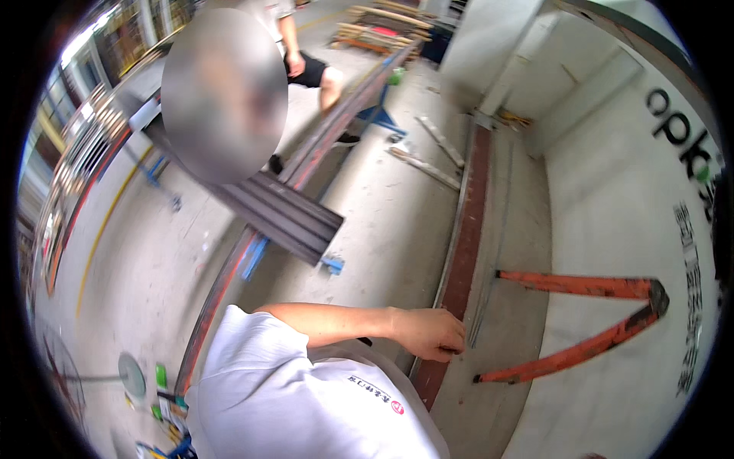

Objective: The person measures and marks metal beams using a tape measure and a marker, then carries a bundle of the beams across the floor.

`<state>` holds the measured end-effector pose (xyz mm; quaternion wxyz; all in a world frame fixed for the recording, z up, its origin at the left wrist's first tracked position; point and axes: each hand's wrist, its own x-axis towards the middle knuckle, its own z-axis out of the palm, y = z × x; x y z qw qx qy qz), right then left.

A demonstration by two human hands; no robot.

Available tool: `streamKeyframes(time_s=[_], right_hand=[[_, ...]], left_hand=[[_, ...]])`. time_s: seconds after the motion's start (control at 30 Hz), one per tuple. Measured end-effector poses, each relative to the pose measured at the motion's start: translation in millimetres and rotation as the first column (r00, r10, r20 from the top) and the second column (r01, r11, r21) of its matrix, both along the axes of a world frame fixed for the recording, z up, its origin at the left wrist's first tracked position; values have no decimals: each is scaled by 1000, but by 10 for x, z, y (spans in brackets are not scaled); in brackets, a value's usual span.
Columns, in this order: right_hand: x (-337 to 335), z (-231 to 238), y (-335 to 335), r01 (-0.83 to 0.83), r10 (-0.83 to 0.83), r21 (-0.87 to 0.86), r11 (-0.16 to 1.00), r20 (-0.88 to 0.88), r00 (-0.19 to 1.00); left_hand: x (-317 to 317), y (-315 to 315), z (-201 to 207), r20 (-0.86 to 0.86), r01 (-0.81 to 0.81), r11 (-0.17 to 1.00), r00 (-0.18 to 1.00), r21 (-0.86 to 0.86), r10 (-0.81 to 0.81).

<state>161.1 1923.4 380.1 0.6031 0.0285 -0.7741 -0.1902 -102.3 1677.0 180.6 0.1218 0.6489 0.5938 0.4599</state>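
Looking down over a pale grey workshop floor (382, 199), scuffed and streaked with shadow, bounded on the right by a whitish wall (604, 229) with large black lettering. Reaching across to the right with the left hand (432, 334), fingers curled inward, over a long reddish-brown strip (465, 245) running lengthwise near the wall. Cannot tell whether touching that strip, or whether the left grip is clamped on anything. Cannot tell the state of the right grip either, being outside the frame.

Between strip and wall, standing out in bright orange-red: a V-shaped frame (577, 284), with dark scuffs. Left of centre, lying across a long dark rail (340, 124) with blue supports: several dark grey profiles (287, 218). Beyond the rail, partly hidden by a blurred oval: a person in black shorts (307, 70). Farther back, piled on the floor: a timber stack (378, 34).
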Motion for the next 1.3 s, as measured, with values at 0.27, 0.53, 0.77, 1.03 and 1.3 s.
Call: streamKeyframes(time_s=[0.27,0.53,0.77,1.03,1.3], right_hand=[[-2219,-2681,-1480,-200,684,-655,729,707,179],[-3385,-4667,-2445,10,895,-937,350,337,293],[-3710,-4652,-3062,851,932,-387,-356,-209,295],[-3814,-5169,-3271,880,885,-217,-422,-307,349],[-3789,-5281,-3248,853,897,-330,-405,-324,301]], left_hand=[[291,-1197,-721,122,-452,877,873,-161,472],[737,-2448,-1327,174,-820,447,412,-358,894],[1150,-3053,-1546,152,-811,212,153,-546,976],[2273,-3139,-1461,111,-795,-121,-230,-594,967],[3790,-3088,-1191,108,-604,-199,-432,-772,895]])
